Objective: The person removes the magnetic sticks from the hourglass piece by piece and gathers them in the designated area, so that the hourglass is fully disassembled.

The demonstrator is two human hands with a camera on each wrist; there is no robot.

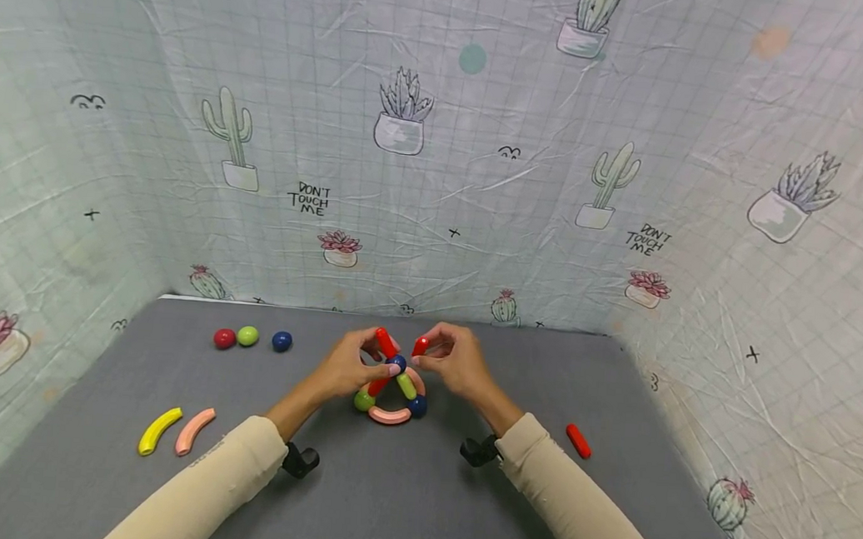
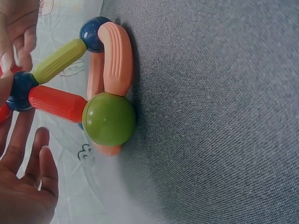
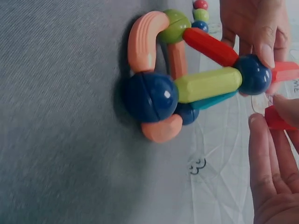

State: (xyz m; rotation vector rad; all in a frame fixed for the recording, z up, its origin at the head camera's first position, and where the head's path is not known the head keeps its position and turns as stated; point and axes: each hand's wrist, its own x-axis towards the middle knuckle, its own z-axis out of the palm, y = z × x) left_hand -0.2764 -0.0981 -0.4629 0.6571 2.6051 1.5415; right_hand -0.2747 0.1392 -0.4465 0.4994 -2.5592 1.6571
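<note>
The left hand pinches the top ball, a blue one, with its thumb against it; a red upper rod slants up from that ball. The right hand pinches a red held rod between thumb and fingertips, its end just beside the ball, apart from it. To join them well, the left hand should brace the ball while the right brings the rod's end square to a bare spot, without jolting the upper rod.

Below, the frame stands mid-bench: straight legs lean up to the top ball from a base of curved pink rods and corner balls. Pressing sideways could fold it, so push gently.

Farther out on the bench lie three balls and two curved rods at left, and a spare red rod at right.
</note>
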